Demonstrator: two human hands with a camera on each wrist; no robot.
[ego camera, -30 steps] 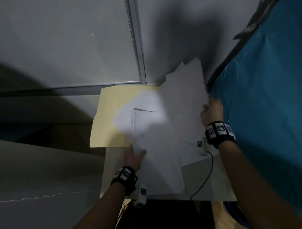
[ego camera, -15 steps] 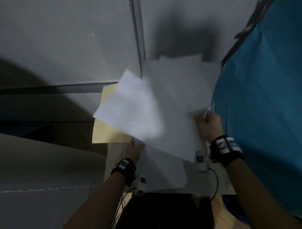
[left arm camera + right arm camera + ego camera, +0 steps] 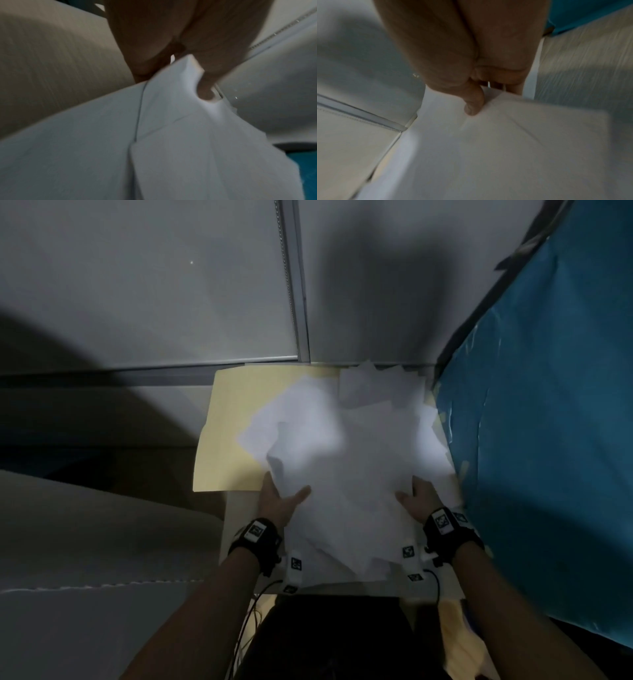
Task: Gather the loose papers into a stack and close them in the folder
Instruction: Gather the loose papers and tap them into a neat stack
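Note:
A loose, uneven pile of white papers (image 3: 352, 467) lies over the right half of an open cream folder (image 3: 233, 433) on a small pale table. My left hand (image 3: 279, 498) pinches the pile's near-left edge, thumb on top; in the left wrist view the thumb dents the papers (image 3: 171, 135) and the fingers go underneath. My right hand (image 3: 419, 499) pinches the near-right edge; in the right wrist view its thumb presses down on the top sheet of the papers (image 3: 488, 148). The sheets fan out at different angles and are blurred.
A blue plastic sheet (image 3: 548, 440) hangs close on the right. Grey partition panels with a metal post (image 3: 294, 285) stand behind the table (image 3: 236, 529). A pale surface (image 3: 85, 542) lies lower left. Cables run from both wrist devices at the table's near edge.
The papers, lifted and fanned in the air half a second ago, have come down onto the folder. Both hands moved nearer me and now hold the pile's near edge on either side.

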